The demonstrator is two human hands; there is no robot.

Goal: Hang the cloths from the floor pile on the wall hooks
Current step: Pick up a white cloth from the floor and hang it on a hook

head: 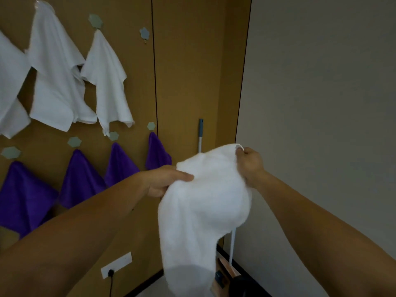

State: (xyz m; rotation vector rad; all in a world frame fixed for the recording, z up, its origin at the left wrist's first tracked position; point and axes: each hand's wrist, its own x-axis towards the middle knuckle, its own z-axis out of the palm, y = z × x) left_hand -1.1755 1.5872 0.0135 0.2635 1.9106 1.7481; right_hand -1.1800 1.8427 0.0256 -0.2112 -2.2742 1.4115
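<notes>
Cloth (203, 206), white and limp, hung in mid-air before the wooden wall (188, 71). The left hand (165, 181) gripped its upper edge, thumb on top, while the right hand (250, 166) pinched the top corner by its small loop (240, 146). To the left, white cloths (55, 71) and purple cloths (81, 179) hung from hooks (95, 20).

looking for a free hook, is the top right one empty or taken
Empty: the top right hook is bare, nothing hangs from it.
</notes>
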